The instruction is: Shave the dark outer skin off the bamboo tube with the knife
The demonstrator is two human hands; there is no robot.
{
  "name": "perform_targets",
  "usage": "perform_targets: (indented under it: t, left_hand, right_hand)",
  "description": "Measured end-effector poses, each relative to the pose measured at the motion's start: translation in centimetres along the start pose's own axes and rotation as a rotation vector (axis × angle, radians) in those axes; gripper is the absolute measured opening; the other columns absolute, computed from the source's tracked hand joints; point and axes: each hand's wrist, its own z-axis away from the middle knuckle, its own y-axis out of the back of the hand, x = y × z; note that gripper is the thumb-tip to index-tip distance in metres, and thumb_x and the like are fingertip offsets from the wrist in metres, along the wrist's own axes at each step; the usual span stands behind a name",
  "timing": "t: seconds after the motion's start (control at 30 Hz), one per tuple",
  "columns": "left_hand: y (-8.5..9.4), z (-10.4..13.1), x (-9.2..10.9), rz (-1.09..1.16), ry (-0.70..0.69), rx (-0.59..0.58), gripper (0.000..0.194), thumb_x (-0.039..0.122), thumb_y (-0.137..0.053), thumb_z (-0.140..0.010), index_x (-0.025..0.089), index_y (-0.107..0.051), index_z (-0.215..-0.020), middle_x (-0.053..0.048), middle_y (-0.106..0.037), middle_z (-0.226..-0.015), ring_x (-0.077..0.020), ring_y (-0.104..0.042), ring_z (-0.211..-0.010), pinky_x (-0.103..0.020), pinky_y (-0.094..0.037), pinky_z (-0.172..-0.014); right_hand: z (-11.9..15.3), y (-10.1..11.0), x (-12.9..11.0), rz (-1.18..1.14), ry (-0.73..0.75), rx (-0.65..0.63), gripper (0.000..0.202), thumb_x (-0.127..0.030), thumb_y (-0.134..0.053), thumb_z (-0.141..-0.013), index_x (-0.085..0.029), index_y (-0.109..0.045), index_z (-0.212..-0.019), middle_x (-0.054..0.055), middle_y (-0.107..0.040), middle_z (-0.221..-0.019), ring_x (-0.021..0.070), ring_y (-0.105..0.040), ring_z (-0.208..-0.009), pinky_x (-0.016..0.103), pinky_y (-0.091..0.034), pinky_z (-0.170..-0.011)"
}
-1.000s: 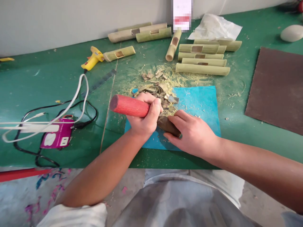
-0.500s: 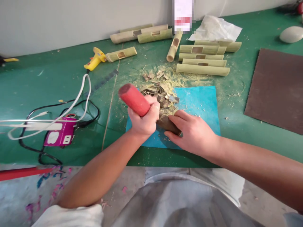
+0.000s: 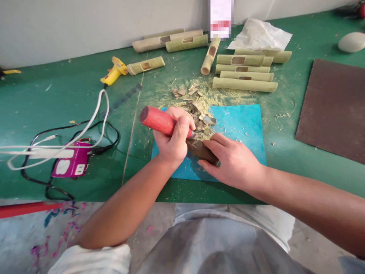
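Observation:
My left hand (image 3: 175,139) is wrapped round a tool with a thick red handle (image 3: 158,120); its metal end touches or nearly touches a dark bamboo piece (image 3: 202,151). The handle's butt points up and to the left. Fingers and thumb of my right hand (image 3: 232,158) grip the right end of that bamboo piece. Beneath both hands lies a blue sheet (image 3: 242,121). Just beyond the hands is a heap of bamboo chips (image 3: 196,110) and pale shavings. Where the blade meets the bamboo is partly hidden by my left hand.
Cut bamboo tubes (image 3: 245,84) lie at the back of the green table (image 3: 285,152). A yellow glue gun (image 3: 114,72) and a purple power block (image 3: 72,163) with loose cables are at the left. A brown board (image 3: 336,110) lies at the right.
The red handle has tilted lower and swung slightly left, and its metal end now shows. My left hand has turned with it. My right hand keeps its hold on the bamboo.

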Motion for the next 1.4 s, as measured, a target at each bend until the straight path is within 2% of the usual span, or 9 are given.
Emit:
perform_targets:
  t: [0.1,0.27,0.57,0.73,0.93,1.03,1.1,1.2,1.4]
  left_hand:
    - [0.0,0.2,0.1,-0.044,-0.027,0.005,0.031,0.040,-0.065,-0.099,0.021,-0.063,-0.075,0.002,-0.057,-0.064,-0.0124,-0.053,-0.054,-0.030,-0.043,-0.055]
    - [0.1,0.3,0.2,-0.163,-0.101,0.040,0.017,0.033,-0.072,-0.094,0.022,-0.065,-0.084,0.002,-0.062,-0.071,-0.0130,-0.058,-0.061,-0.031,-0.048,-0.063]
    - [0.1,0.2,-0.1,-0.126,-0.186,0.054,0.025,0.037,-0.066,-0.099,0.022,-0.062,-0.079,0.005,-0.057,-0.061,-0.0116,-0.056,-0.052,-0.031,-0.042,-0.056]
    - [0.1,0.1,0.1,-0.121,-0.143,0.073,0.033,0.042,-0.067,-0.095,0.022,-0.059,-0.070,0.004,-0.055,-0.056,-0.0126,-0.054,-0.048,-0.032,-0.040,-0.052]
    - [0.6,0.2,0.5,-0.003,0.027,0.043,0.038,0.039,-0.073,-0.090,0.021,-0.055,-0.062,0.004,-0.048,-0.050,-0.0096,-0.045,-0.041,-0.031,-0.031,-0.043]
    - [0.5,0.0,0.1,0.024,-0.009,0.088,0.044,0.041,-0.072,-0.093,0.020,-0.049,-0.061,0.005,-0.043,-0.050,-0.0072,-0.043,-0.040,-0.030,-0.026,-0.041]
    - [0.4,-0.3,-0.3,0.047,-0.058,0.122,0.048,0.044,-0.071,-0.095,0.020,-0.045,-0.063,0.006,-0.042,-0.053,-0.0052,-0.044,-0.041,-0.029,-0.027,-0.043]
    - [0.3,-0.6,-0.7,0.052,-0.107,0.081,0.044,0.040,-0.072,-0.098,0.020,-0.048,-0.067,0.007,-0.046,-0.056,-0.0047,-0.050,-0.045,-0.029,-0.033,-0.048]
    - [0.2,-0.2,0.1,-0.021,-0.071,0.044,0.034,0.038,-0.069,-0.099,0.020,-0.059,-0.072,0.004,-0.057,-0.061,-0.0098,-0.057,-0.055,-0.029,-0.041,-0.054]
  right_hand:
    - [0.0,0.0,0.0,0.005,-0.008,-0.017,0.026,-0.035,-0.068,-0.092,-0.013,-0.072,-0.105,0.011,-0.068,-0.105,0.0227,-0.067,-0.083,0.034,-0.051,-0.069]
    - [-0.1,-0.1,-0.1,0.018,0.001,-0.042,0.027,-0.035,-0.067,-0.093,-0.012,-0.071,-0.108,0.011,-0.067,-0.105,0.0242,-0.068,-0.085,0.035,-0.052,-0.070]
    - [-0.1,0.0,-0.2,0.038,0.016,-0.033,0.025,-0.034,-0.066,-0.094,-0.013,-0.071,-0.105,0.011,-0.067,-0.102,0.0222,-0.066,-0.083,0.032,-0.049,-0.067]
    - [0.1,-0.1,-0.2,0.026,0.033,-0.016,0.023,-0.033,-0.066,-0.094,-0.013,-0.071,-0.104,0.011,-0.068,-0.102,0.0218,-0.065,-0.082,0.032,-0.048,-0.066]
    - [-0.1,0.1,-0.3,0.005,0.037,-0.046,0.025,-0.032,-0.066,-0.094,-0.011,-0.073,-0.106,0.011,-0.068,-0.101,0.0206,-0.064,-0.078,0.032,-0.047,-0.065]
    - [-0.1,0.2,-0.1,-0.002,0.039,-0.030,0.026,-0.032,-0.066,-0.094,-0.011,-0.073,-0.107,0.011,-0.068,-0.101,0.0213,-0.066,-0.080,0.032,-0.048,-0.067]
    - [0.0,0.2,0.0,-0.004,0.042,-0.017,0.028,-0.033,-0.066,-0.093,-0.011,-0.073,-0.108,0.011,-0.068,-0.101,0.0218,-0.066,-0.080,0.032,-0.049,-0.068]
    - [0.0,0.0,0.2,-0.010,0.049,0.001,0.028,-0.034,-0.066,-0.094,-0.011,-0.073,-0.107,0.011,-0.068,-0.100,0.0216,-0.066,-0.080,0.032,-0.049,-0.068]
    - [-0.1,-0.2,0.1,-0.008,0.053,0.012,0.027,-0.035,-0.066,-0.093,-0.012,-0.073,-0.105,0.010,-0.068,-0.099,0.0210,-0.064,-0.079,0.032,-0.048,-0.065]
